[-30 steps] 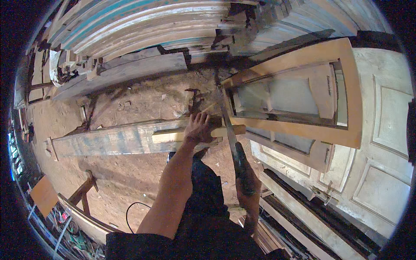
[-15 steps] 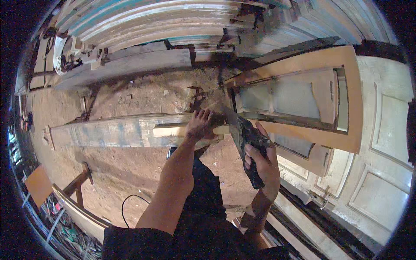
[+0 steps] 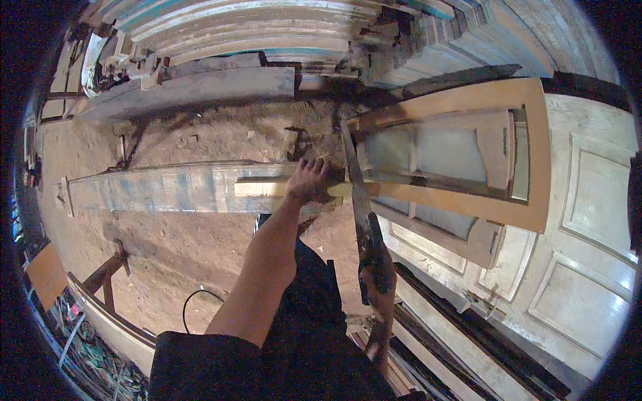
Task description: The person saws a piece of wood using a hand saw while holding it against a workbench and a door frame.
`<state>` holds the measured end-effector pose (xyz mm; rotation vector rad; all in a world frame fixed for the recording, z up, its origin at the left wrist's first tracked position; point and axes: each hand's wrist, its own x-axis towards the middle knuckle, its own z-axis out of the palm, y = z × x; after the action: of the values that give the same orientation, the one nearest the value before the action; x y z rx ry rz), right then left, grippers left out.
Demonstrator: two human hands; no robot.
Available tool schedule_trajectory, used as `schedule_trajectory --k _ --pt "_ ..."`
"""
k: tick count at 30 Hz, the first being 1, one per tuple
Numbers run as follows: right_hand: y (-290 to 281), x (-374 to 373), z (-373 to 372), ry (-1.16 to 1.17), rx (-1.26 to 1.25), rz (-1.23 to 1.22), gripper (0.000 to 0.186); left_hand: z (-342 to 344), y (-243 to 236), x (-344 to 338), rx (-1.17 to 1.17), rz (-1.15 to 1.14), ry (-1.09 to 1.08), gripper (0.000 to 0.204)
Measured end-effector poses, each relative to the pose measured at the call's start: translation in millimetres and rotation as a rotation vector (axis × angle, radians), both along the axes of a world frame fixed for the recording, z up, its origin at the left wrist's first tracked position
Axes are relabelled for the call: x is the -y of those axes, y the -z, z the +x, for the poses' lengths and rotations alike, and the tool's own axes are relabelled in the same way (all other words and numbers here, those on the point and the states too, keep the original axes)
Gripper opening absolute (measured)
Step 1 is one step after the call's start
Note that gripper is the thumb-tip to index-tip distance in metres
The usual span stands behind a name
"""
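Note:
My left hand [image 3: 307, 180] grips a light wooden strip [image 3: 259, 188] lying on a long weathered plank [image 3: 144, 190], its fingers bent over the strip near the plank's right end. My right hand [image 3: 376, 277] is closed on the dark handle of a handsaw. The long, narrow saw blade [image 3: 357, 187] angles away from me across the strip, just right of my left hand, with its tip toward the orange wooden frame on the right.
An orange door frame [image 3: 481, 214] and white panelled doors [image 3: 580, 187] lie at the right. Stacked boards [image 3: 227, 33] fill the back. A wooden stand [image 3: 107, 281], a black cable [image 3: 189, 301] and clutter [image 3: 90, 354] are at lower left, over a dirt floor [image 3: 174, 254].
My right hand and saw went forward half a second ago and are now drawn back toward me. The scene sits higher in the picture; my left hand stays on the strip.

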<state>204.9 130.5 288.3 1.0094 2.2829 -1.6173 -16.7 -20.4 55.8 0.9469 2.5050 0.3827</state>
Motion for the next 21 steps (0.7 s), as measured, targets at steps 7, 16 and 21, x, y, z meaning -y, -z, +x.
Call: schedule_trajectory --k 7,16,21 --pt "6 15 5 -0.088 -0.107 0.126 0.057 -3 -6 12 -0.004 -0.016 0.002 0.125" --pt "26 22 19 0.034 -0.173 0.121 0.053 -5 0 7 -0.055 -0.012 0.044 0.128" --pt "17 18 9 0.040 -0.007 0.150 0.052 -6 6 7 -0.022 -0.013 0.012 0.130"
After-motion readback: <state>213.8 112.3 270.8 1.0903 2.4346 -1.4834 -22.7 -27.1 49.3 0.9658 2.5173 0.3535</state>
